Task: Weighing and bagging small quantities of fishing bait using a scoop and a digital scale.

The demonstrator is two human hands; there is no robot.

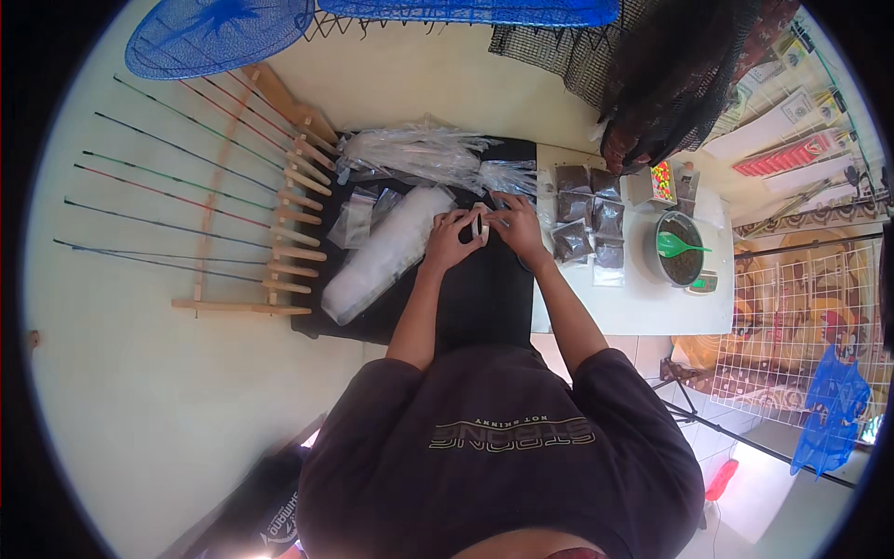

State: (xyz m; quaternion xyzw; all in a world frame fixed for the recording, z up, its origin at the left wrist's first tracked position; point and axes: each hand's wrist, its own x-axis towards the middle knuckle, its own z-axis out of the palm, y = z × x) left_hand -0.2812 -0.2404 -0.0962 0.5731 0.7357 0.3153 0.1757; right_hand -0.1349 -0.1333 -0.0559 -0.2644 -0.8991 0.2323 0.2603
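Observation:
Both of my hands meet over a black surface around a small pale ring, which looks like a roll of tape. My left hand closes its fingers on the ring's left side. From the right, my right hand has its fingertips bent against the ring's other edge; its fingers partly hide the ring. Just left of my left hand lies a long bundle of clear plastic bags. Beyond my hands are more clear plastic strips.
On the white table at right are several bags of dark granules, a bowl with a green scoop, a small scale and a box of colourful bits. A wooden rod rack stands left. Dark netting hangs above.

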